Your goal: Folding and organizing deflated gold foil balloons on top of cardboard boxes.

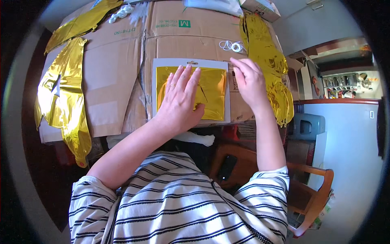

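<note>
Packet of gold foil (214, 81) lies on the cardboard-topped desk (109, 89) under my flat, outstretched left grip (180, 95), which clasps nothing, while my half-curled right grip (251, 83) hangs beside it, whether holding anything I cannot tell.

Glare whitens gold foil (74, 95) at left; corners fall black.

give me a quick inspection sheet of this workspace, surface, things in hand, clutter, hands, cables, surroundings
Surface: brown cardboard, seamed and creased
Job's things: folded gold foil on a pale card
Clutter: gold foil shapes both sides; white string; clear sticks
Hands: left hand flat on the foil; right hand by the card's upper right corner, grip unclear
Cables: nothing clearly seen
Surroundings: wooden chair, blue-grey stool
</note>
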Demonstrator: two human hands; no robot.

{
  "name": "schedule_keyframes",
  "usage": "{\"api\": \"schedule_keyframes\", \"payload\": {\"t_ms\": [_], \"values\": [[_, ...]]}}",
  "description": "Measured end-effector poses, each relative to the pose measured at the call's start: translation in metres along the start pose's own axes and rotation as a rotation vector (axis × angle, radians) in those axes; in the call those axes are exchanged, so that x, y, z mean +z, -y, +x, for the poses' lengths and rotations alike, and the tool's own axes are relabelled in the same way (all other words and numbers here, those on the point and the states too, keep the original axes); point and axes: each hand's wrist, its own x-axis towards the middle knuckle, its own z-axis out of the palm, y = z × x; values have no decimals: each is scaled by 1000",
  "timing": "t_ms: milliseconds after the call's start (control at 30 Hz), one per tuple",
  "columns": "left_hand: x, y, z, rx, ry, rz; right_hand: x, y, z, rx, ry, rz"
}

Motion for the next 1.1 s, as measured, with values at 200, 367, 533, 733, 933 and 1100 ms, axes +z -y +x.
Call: {"api": "schedule_keyframes", "payload": {"t_ms": [200, 367, 533, 733, 933, 1100], "values": [[1, 2, 0, 23, -43, -35, 19, 54, -29, -3, 284, -74], [-21, 11, -6, 15, 7, 124, 33, 56, -37, 19, 315, -197], [-35, 38, -19, -16, 85, 438, 34, 53, -40, 14, 333, -214], [-37, 40, -25, -3, 95, 465, 30, 52, -40, -14, 377, -239], [-56, 41, -25, -52, 162, 256, 25, 43, -32, -55, 397, -165], [-85, 53, -17, -26, 222, 95, 5, 20, -30, 167, 148, 664]]}}
